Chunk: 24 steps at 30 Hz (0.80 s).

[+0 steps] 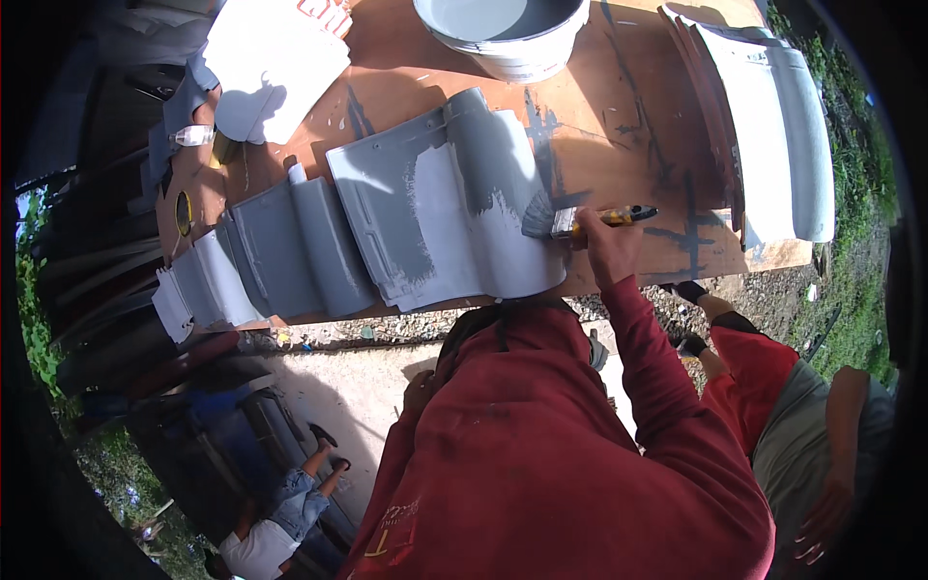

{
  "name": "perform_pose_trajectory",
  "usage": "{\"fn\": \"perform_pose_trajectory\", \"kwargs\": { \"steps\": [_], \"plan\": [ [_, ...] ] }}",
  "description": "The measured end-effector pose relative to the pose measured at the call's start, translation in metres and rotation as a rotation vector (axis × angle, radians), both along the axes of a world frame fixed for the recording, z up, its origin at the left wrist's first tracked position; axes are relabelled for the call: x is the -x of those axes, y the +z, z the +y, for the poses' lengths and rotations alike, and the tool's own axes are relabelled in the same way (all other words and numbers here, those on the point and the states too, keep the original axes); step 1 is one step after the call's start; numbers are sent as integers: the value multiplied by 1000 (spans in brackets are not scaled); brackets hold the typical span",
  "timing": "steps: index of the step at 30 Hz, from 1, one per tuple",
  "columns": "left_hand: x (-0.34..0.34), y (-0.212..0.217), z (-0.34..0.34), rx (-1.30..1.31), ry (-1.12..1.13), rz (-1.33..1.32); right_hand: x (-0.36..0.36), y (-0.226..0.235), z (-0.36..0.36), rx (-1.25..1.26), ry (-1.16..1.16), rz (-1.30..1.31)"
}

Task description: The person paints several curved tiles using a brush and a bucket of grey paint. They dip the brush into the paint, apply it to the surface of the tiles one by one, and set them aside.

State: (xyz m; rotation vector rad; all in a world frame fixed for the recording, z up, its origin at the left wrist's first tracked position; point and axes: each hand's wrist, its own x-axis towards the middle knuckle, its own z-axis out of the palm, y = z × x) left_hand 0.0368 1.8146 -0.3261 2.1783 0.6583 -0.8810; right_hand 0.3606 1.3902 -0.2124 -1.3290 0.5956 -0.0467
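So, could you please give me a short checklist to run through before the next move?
1. Paintbrush in the right hand: ok, gripped by its handle.
2. Bristles at the curved roof tile: ok, by its right edge.
3. Even colour across that tile: not ok, darker grey and paler patches show.
4. Paint bucket open: ok, grey paint visible.
5. Left hand off the tile: ok, down beside the body.
6. Enough paint on the bristles: cannot tell.

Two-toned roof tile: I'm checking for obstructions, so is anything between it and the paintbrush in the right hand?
Nothing visible does. The right hand holds the paintbrush with its bristles at the right edge of the two-toned roof tile; no other object shows between them.
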Motion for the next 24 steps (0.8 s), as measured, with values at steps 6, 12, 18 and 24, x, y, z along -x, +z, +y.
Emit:
{"fn": "perform_pose_trajectory", "kwargs": {
  "steps": [6,12,18,24],
  "plan": [
    [23,-19,-10,12,40,-10,76,17,-32,273,296,254],
    [39,-42,-16,83,213,-84,38,13,-8,192,147,166],
    [67,-63,-21,143,346,-121,-28,15,2,-67,-217,-64],
    [142,-91,-36,70,323,-159,53,-2,8,-76,-135,238]
  ]
}}
